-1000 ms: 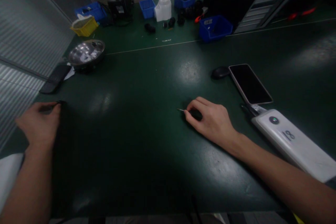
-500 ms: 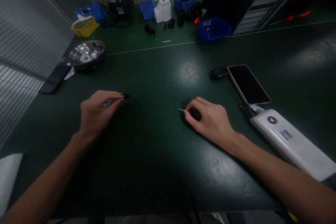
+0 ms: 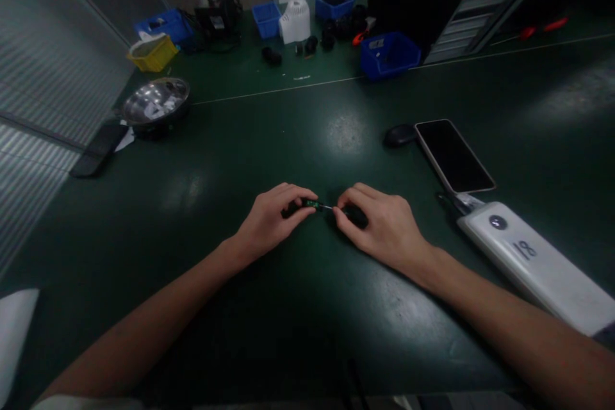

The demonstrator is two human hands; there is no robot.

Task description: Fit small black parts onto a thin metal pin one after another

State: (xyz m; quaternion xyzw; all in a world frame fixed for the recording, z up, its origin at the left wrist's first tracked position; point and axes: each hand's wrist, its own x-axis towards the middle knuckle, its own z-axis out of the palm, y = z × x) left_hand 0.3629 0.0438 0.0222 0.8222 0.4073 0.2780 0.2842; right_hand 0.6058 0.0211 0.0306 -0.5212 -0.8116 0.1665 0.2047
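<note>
My left hand (image 3: 271, 221), at the middle of the table, is closed in a pinch on a small black piece with a green circuit board (image 3: 312, 204). Facing it from the right, my right hand (image 3: 379, 218) pinches a thin metal rod (image 3: 328, 207). Only a short length of the rod juts from the fingertips; whether the dark shape inside the hand is its handle or shadow, I cannot tell. The rod's free end points left at the black piece. They touch or nearly touch, too small to tell which.
To the right lie a black mouse (image 3: 400, 135), a phone (image 3: 454, 155) and a white power bank (image 3: 533, 262) marked 18. A metal bowl (image 3: 177, 86) holding white scraps stands at the left. Blue bins (image 3: 390, 57), a yellow bin (image 3: 152, 57) and a white housing (image 3: 295, 22) line the back.
My left hand has come from the far left to the middle, carrying the small black piece up to the rod. The right hand has stayed almost in place.
</note>
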